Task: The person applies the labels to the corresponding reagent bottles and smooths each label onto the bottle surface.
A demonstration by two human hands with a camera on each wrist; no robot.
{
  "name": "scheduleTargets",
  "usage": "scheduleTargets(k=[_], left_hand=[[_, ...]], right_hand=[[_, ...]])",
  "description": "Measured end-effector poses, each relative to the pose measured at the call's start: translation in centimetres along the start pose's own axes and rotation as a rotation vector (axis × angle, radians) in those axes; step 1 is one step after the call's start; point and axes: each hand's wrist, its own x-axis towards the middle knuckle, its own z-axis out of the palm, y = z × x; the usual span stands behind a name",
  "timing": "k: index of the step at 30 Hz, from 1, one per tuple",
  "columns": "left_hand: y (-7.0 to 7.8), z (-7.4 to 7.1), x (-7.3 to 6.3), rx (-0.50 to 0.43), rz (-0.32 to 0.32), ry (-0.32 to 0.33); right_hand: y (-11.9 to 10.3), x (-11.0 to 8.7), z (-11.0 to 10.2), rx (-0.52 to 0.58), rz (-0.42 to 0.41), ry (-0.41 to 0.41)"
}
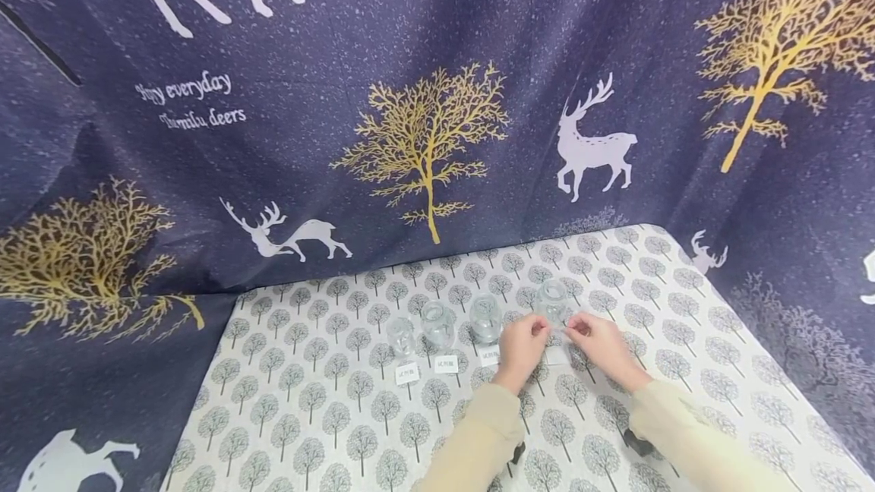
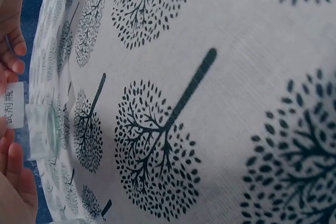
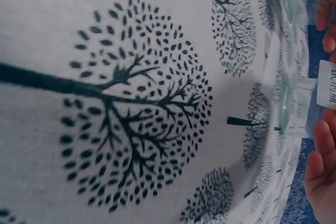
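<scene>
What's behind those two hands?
In the head view, behind the left hand and right hand, a clear glass jar stands on the tree-patterned cloth. They hide some of its lower part; I can't see that bit.

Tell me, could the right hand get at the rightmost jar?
Probably yes: the rightmost jar stands just beyond the right hand; only the label in its fingers seems in the way.
</scene>
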Motion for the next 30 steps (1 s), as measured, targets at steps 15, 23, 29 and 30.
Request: scheduleTargets(k=[15, 23, 29, 30], left_hand=[[0.5, 1.6, 0.4, 0.182, -0.069, 0.142], [0.7, 2.0, 0.5, 0.197, -0.095, 0.176], [0.7, 2.1, 0.5, 0.202, -0.074, 0.215], [0.7, 2.1, 0.5, 0.199, -0.075, 0.215]], right_hand=[[0.4, 1.0, 1.1, -0.025, 0.063, 0.07], [0.3, 1.1, 1.4, -0.014, 0.081, 0.105], [0.4, 1.2, 1.6, -0.016, 0.079, 0.118], [0.4, 1.2, 1.6, -0.019, 0.075, 0.118]])
